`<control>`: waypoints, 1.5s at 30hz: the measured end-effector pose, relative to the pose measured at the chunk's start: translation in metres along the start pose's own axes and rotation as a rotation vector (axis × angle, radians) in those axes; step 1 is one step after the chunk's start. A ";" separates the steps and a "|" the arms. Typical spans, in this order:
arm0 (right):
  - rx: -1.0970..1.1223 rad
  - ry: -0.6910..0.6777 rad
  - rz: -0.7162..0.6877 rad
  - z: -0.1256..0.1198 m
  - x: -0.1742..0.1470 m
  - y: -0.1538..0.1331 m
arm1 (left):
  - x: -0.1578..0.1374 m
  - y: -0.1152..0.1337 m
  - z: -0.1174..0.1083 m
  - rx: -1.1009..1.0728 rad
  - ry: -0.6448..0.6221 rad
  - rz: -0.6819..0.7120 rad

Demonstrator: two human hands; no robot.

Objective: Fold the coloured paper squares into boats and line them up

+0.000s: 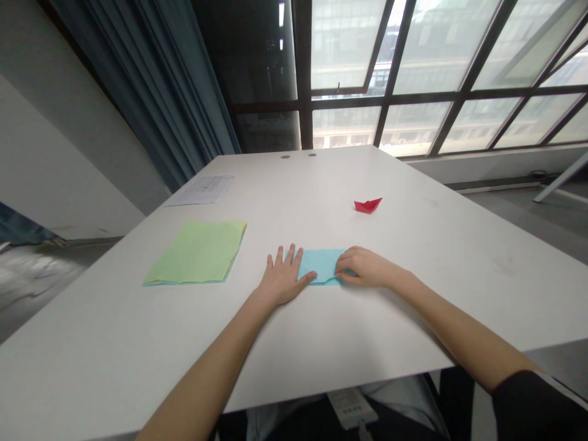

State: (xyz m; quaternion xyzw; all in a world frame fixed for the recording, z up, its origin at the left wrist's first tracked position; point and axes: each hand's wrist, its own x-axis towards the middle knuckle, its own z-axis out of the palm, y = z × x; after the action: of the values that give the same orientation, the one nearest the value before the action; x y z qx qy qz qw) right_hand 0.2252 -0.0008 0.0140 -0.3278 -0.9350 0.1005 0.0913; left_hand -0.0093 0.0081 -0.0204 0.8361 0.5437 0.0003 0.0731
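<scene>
A folded sheet of light blue paper point(321, 263) lies flat on the white table between my hands. My left hand point(285, 277) rests on its left end with the fingers spread and the thumb along the lower edge. At the right end, my right hand point(362, 267) has its fingers curled and pinches the paper's lower edge, where the upper layer lifts slightly. The right end of the paper is partly hidden under that hand.
Left of my hands lies a stack of coloured paper point(197, 252), light green on top. A red folded paper boat point(367, 206) sits farther back on the right. A printed sheet point(202, 190) lies at the table's point(294, 355) far left edge.
</scene>
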 end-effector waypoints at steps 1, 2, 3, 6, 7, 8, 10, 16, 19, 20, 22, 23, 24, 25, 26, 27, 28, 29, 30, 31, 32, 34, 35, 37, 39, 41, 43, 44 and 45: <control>-0.006 0.015 0.011 -0.001 0.000 -0.001 | 0.000 0.000 -0.003 -0.018 0.012 0.013; -0.006 0.039 0.030 -0.001 0.000 -0.002 | 0.000 0.000 -0.005 -0.035 0.037 0.023; 0.009 0.070 0.058 -0.002 0.000 -0.002 | 0.001 -0.001 -0.008 -0.047 0.077 0.027; 0.176 0.191 0.212 -0.004 -0.002 0.001 | 0.003 -0.003 -0.013 -0.079 0.260 0.018; 0.264 0.240 0.272 -0.005 -0.002 0.003 | 0.003 -0.003 -0.015 -0.097 0.329 0.014; 0.360 0.291 0.333 -0.005 -0.002 0.005 | 0.003 -0.004 -0.016 -0.118 0.394 0.011; 0.565 0.392 0.445 -0.006 -0.001 0.010 | 0.004 -0.004 -0.018 -0.162 0.502 0.002; 1.092 0.609 0.746 -0.003 0.002 0.026 | 0.002 0.000 -0.019 -0.098 0.543 -0.063; 0.966 0.605 0.798 0.002 0.000 0.037 | 0.003 0.001 -0.015 -0.011 0.453 -0.060; 0.864 0.570 0.806 0.003 -0.002 0.040 | 0.003 0.000 -0.014 0.013 0.419 -0.054; 0.649 0.479 0.821 0.004 -0.005 0.044 | 0.003 -0.001 -0.010 0.045 0.353 -0.043; 0.557 0.437 0.827 0.004 -0.006 0.046 | 0.003 -0.002 -0.008 0.053 0.321 -0.035; 0.482 0.404 0.831 0.004 -0.007 0.047 | 0.003 -0.004 -0.007 0.055 0.292 -0.027; 0.426 0.381 0.835 0.005 -0.008 0.048 | 0.003 -0.005 -0.006 0.053 0.267 -0.019; 0.384 0.364 0.840 0.005 -0.008 0.049 | 0.004 -0.007 -0.005 0.047 0.243 -0.010; 0.357 0.350 0.841 0.006 -0.009 0.050 | 0.004 -0.008 -0.004 0.038 0.221 -0.003; 0.343 0.339 0.839 0.007 -0.009 0.052 | 0.004 -0.010 -0.004 0.028 0.201 0.004; 0.336 0.330 0.839 0.009 -0.010 0.054 | 0.004 -0.011 -0.004 0.019 0.182 0.009; 0.334 0.321 0.836 0.011 -0.010 0.057 | 0.004 -0.012 -0.004 0.010 0.165 0.013; 0.335 0.312 0.831 0.014 -0.011 0.060 | 0.004 -0.013 -0.004 0.002 0.151 0.015; 0.333 0.304 0.826 0.016 -0.012 0.062 | 0.005 -0.014 -0.004 -0.005 0.139 0.015; 0.313 0.279 0.832 0.020 -0.013 0.067 | 0.005 -0.015 -0.005 -0.018 0.129 0.009; 0.297 0.264 0.839 0.021 -0.013 0.068 | 0.006 -0.016 -0.005 -0.023 0.129 0.002; 0.268 0.238 0.844 0.023 -0.013 0.069 | 0.007 -0.018 -0.004 -0.040 0.137 -0.032; 0.252 0.226 0.833 0.023 -0.013 0.068 | 0.010 -0.022 -0.003 -0.064 0.152 -0.092; 0.251 0.223 0.821 0.022 -0.014 0.068 | 0.012 -0.026 -0.002 -0.094 0.180 -0.169; 0.257 0.216 0.814 0.021 -0.014 0.068 | 0.015 -0.030 -0.001 -0.113 0.209 -0.226; 0.261 0.215 0.805 0.021 -0.015 0.068 | 0.015 -0.031 -0.001 -0.118 0.217 -0.240; 0.266 0.216 0.793 0.022 -0.015 0.068 | 0.016 -0.032 0.000 -0.122 0.222 -0.245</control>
State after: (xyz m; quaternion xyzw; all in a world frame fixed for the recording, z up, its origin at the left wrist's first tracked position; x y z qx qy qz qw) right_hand 0.2720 0.0393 -0.0255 -0.6556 -0.7007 0.2128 0.1844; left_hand -0.0319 0.0357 -0.0252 0.7523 0.6453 0.1168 0.0629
